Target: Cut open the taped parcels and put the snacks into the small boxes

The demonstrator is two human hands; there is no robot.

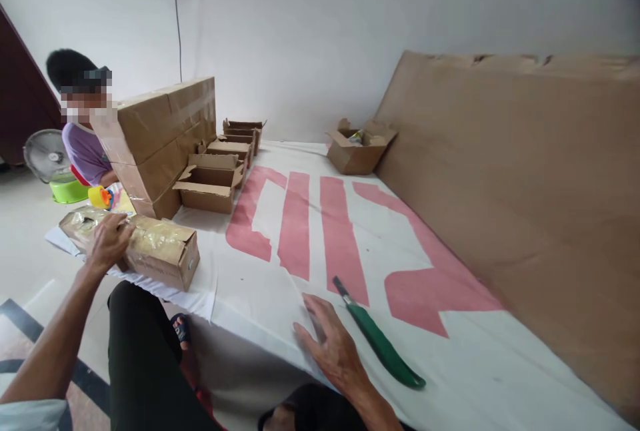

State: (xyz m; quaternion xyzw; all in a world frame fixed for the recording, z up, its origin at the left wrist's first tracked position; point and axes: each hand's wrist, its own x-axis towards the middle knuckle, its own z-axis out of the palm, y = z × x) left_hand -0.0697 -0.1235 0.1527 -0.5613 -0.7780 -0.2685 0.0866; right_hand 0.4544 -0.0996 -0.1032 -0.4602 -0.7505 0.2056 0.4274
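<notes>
My left hand [109,239] rests on top of a long taped cardboard box [160,254] at the left, fingers curled over its near edge. My right hand [333,344] lies flat with fingers spread on the white sheet with red markings [300,231], holding nothing. A green-handled utility knife [380,341] lies on the sheet just right of my right hand, its blade pointing away from me. My dark-trousered legs fill the bottom middle.
A stack of sealed cartons [160,137] and several open small boxes [210,184] stand behind the long box. Another open box [357,147] sits by the wall. A large cardboard sheet [525,204] leans at right. Another person [85,144] sits at far left by a fan [45,154].
</notes>
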